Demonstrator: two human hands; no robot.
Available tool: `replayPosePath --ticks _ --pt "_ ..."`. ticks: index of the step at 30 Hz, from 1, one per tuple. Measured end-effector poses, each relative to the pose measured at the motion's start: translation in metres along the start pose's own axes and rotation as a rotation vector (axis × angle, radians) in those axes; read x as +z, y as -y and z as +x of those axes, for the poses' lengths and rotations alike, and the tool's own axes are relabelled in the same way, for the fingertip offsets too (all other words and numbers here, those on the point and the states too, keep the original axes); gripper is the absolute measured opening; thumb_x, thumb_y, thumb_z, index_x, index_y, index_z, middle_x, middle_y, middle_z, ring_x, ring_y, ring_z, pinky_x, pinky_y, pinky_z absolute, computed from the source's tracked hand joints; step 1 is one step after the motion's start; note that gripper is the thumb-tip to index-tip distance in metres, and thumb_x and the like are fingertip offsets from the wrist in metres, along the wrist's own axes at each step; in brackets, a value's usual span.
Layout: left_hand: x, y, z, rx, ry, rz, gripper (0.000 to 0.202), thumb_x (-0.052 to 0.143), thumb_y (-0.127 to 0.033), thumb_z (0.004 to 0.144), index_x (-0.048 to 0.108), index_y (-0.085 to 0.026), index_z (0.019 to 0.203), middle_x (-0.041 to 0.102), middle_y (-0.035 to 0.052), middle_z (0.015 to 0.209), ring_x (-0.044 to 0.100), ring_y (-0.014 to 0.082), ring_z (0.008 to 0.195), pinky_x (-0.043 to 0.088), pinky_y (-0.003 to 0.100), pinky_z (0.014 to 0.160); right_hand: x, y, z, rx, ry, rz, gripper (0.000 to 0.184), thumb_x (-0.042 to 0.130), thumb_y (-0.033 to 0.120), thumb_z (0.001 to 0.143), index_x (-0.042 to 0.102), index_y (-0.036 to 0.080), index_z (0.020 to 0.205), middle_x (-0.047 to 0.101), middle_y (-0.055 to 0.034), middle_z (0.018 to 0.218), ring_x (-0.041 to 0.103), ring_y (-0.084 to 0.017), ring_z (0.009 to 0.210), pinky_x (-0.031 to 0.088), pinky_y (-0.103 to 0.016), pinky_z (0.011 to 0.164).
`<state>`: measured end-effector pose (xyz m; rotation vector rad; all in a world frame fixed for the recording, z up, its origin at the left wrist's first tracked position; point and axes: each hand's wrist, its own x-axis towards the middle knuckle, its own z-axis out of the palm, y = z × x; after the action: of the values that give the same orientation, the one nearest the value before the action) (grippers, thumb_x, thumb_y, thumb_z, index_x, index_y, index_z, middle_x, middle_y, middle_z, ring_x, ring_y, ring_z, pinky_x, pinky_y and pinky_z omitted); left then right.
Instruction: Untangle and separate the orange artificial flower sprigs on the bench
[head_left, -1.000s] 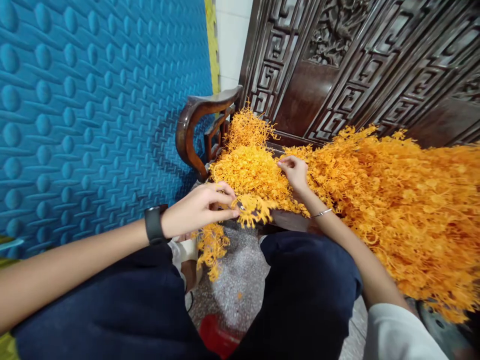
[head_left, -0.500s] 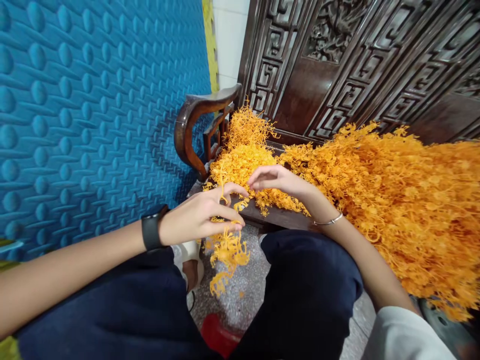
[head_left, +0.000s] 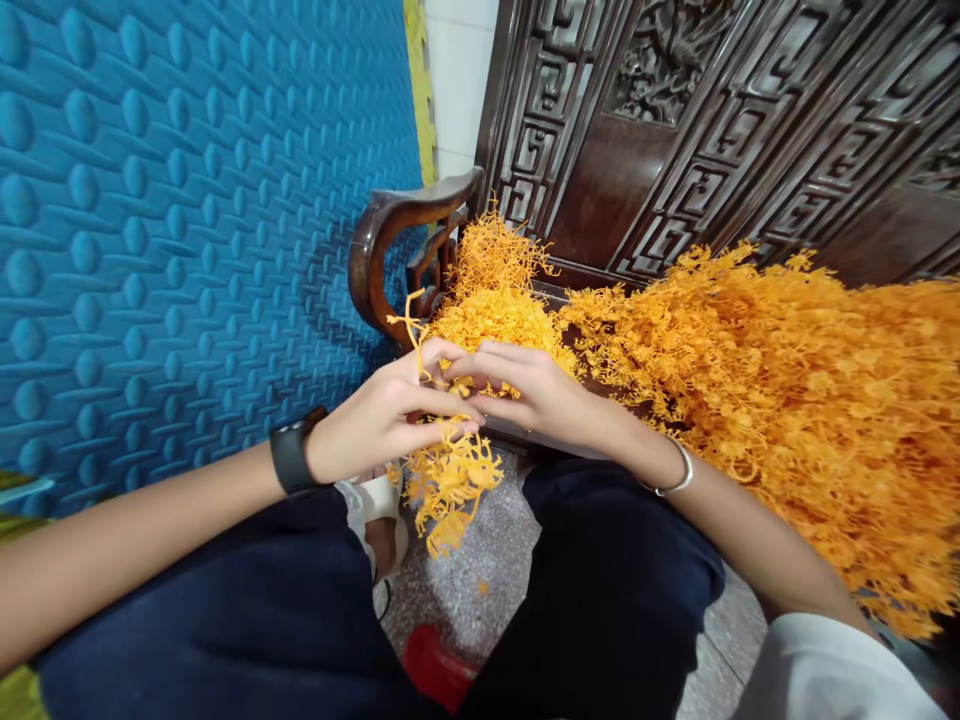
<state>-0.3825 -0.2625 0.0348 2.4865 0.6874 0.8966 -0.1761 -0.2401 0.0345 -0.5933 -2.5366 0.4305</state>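
My left hand (head_left: 382, 415), with a black watch on its wrist, is closed on a bunch of orange plastic sprigs (head_left: 450, 480) that hangs below the fingers, one stem sticking up past the thumb. My right hand (head_left: 536, 395), a thin bracelet on its wrist, meets the left, its fingertips pinched on the same bunch. Just behind both hands a big heap of the same orange sprigs (head_left: 750, 400) lies on a dark wooden bench (head_left: 390, 245).
A blue padded wall (head_left: 187, 220) rises on the left. The bench's carved dark back (head_left: 712, 120) stands behind the heap. My knees in dark trousers (head_left: 615, 590) frame a speckled floor (head_left: 487, 570), with a red object (head_left: 431, 665) low between them.
My right hand left the heap and came back to meet the left. The left hand lifted its bunch off the bench edge and turned it, so a stem now points up.
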Motion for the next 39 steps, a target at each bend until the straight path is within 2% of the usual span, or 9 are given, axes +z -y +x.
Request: replayPosePath --ticks 5,8,11,15,20,24,28,32,39 --pt "0.001 -0.001 -0.003 -0.016 0.044 0.010 0.015 0.064 -0.021 0.080 0.076 -0.024 0.089 0.058 0.0079 0.109 0.056 0.0157 0.091 0.048 0.030 0.083 0.002 -0.005 0.000 -0.038 0.022 -0.110 0.018 0.043 0.023 0.093 0.059 0.016 0.098 0.053 -0.0035 0.079 0.049 -0.014 0.072 0.038 -0.027 0.067" --pt "0.002 0.002 -0.005 -0.041 0.004 0.017 0.015 0.063 -0.022 0.082 0.075 -0.021 0.090 0.063 0.0069 0.102 0.059 0.0149 0.088 0.048 0.027 0.081 -0.002 -0.011 -0.003 -0.062 -0.045 -0.063 0.017 0.040 0.016 0.092 0.058 0.016 0.092 0.053 -0.0035 0.080 0.049 -0.013 0.073 0.039 -0.026 0.068" --pt "0.001 0.004 -0.005 -0.139 -0.035 -0.013 0.018 0.059 -0.026 0.085 0.074 -0.017 0.092 0.068 0.0038 0.084 0.060 0.0124 0.076 0.047 0.023 0.071 -0.004 -0.019 -0.006 -0.008 -0.122 0.054 0.013 0.050 0.022 0.091 0.056 0.016 0.082 0.054 -0.0027 0.081 0.050 -0.012 0.077 0.040 -0.027 0.072" --pt "0.000 0.002 -0.001 -0.162 0.095 -0.004 0.021 0.054 -0.026 0.088 0.070 -0.014 0.084 0.064 -0.0004 0.070 0.056 0.0093 0.064 0.041 0.020 0.063 -0.002 -0.024 -0.010 0.074 -0.034 0.185 0.021 0.053 0.031 0.090 0.055 0.016 0.077 0.053 -0.0014 0.078 0.050 -0.012 0.075 0.039 -0.027 0.073" --pt "0.000 0.000 0.002 -0.171 0.144 -0.034 0.021 0.051 -0.025 0.089 0.064 -0.014 0.077 0.060 -0.0025 0.066 0.053 0.0082 0.062 0.038 0.019 0.061 -0.001 -0.025 -0.012 0.127 0.011 0.332 0.026 0.053 0.036 0.089 0.055 0.015 0.073 0.053 0.0000 0.074 0.050 -0.010 0.072 0.039 -0.025 0.071" --pt "0.001 0.002 0.002 -0.191 0.176 -0.062 0.022 0.050 -0.026 0.089 0.063 -0.015 0.076 0.060 -0.0031 0.064 0.053 0.0083 0.060 0.037 0.020 0.059 -0.003 -0.026 -0.012 0.120 0.012 0.344 0.030 0.051 0.037 0.090 0.055 0.015 0.070 0.051 0.0004 0.071 0.049 -0.009 0.070 0.038 -0.025 0.069" --pt "0.004 0.003 0.006 -0.214 0.139 -0.091 0.022 0.050 -0.027 0.088 0.064 -0.015 0.075 0.064 -0.0012 0.068 0.055 0.0098 0.063 0.039 0.021 0.061 -0.006 -0.029 -0.011 0.098 -0.029 0.270 0.032 0.051 0.040 0.090 0.057 0.016 0.070 0.052 0.0002 0.072 0.049 -0.010 0.069 0.038 -0.026 0.069" --pt "0.006 0.002 0.011 -0.275 0.054 -0.136 0.024 0.051 -0.029 0.085 0.064 -0.014 0.073 0.066 0.0007 0.069 0.057 0.0117 0.065 0.041 0.022 0.062 -0.008 -0.034 -0.007 0.097 -0.138 0.191 0.035 0.050 0.044 0.089 0.058 0.016 0.070 0.053 0.0004 0.071 0.049 -0.010 0.069 0.037 -0.026 0.068" --pt "0.011 0.004 0.019 -0.357 -0.074 -0.206 0.024 0.052 -0.031 0.080 0.066 -0.013 0.075 0.068 0.0027 0.074 0.059 0.0148 0.070 0.044 0.025 0.065 -0.010 -0.042 0.000 0.200 -0.254 0.232 0.038 0.054 0.050 0.084 0.058 0.017 0.066 0.054 0.0008 0.068 0.049 -0.011 0.067 0.036 -0.028 0.068"
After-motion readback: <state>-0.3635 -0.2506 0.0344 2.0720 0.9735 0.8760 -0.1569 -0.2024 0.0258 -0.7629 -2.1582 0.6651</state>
